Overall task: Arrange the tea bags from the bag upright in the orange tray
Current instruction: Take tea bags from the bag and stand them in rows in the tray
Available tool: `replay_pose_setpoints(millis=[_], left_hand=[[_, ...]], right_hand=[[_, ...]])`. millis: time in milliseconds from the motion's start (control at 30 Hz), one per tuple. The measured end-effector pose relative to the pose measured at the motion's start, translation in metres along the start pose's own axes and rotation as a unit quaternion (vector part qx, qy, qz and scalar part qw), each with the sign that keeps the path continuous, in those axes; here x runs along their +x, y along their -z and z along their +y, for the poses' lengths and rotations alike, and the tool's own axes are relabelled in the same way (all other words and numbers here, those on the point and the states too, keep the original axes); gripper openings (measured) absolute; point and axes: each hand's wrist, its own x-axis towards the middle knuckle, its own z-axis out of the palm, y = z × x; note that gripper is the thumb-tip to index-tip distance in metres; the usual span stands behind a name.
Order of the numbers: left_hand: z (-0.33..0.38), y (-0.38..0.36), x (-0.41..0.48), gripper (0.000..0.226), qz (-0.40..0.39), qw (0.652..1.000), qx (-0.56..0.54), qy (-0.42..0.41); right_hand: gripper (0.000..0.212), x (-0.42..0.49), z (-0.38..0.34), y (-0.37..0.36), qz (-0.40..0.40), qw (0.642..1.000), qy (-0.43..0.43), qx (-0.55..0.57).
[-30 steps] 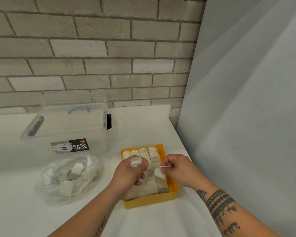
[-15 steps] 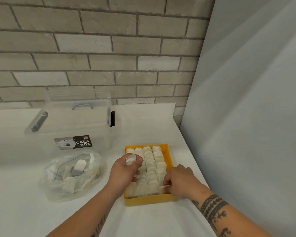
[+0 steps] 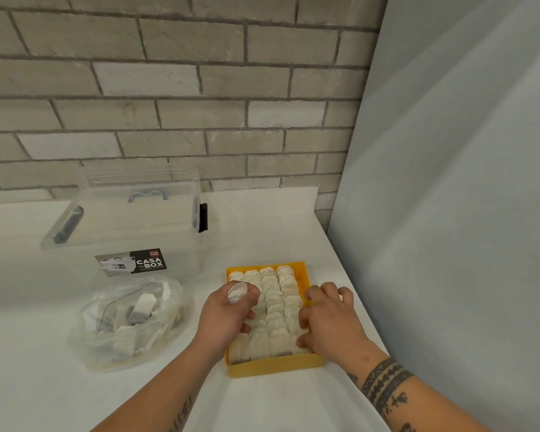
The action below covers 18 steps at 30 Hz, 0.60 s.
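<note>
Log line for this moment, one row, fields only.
phase: filling tray | left hand: holds tea bag over tray | right hand: on right row, grip unclear | bag: not empty

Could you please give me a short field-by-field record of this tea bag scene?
Tray: orange rectangular plastic tray on the white table
Tray contents: white paper tea bags standing upright in four rows, nearly full
Left hand: left hand grips a loose white tea bag over the tray's left side
Right hand: right hand rests its fingers on the rightmost row; a pinch cannot be told
Supply: clear plastic bag left of the tray, more tea bags inside
Behind: clear plastic storage box, labelled CASA BOX
</note>
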Motion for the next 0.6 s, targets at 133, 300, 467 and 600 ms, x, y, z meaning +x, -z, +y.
replay_pose_setpoints(millis=[133,300,467,600], left_hand=[[-0.001,0.0,0.0,0.005,0.003,1.0,-0.001,-0.002],[0.0,0.0,0.001,0.006,0.002,1.0,-0.011,0.007],[0.006,0.001,0.011,0.008,0.021,0.999,-0.027,0.001],[0.007,0.0,0.02,0.009,0.044,0.999,0.008,-0.025]], right_hand=[[0.028,0.002,-0.003,-0.001,-0.014,1.0,0.0,-0.002],[0.029,0.006,0.0,0.002,-0.007,0.999,-0.019,0.029],[0.038,0.015,-0.007,0.014,0.056,0.966,-0.089,0.238],[0.049,0.029,-0.024,0.026,0.038,0.875,-0.18,0.448]])
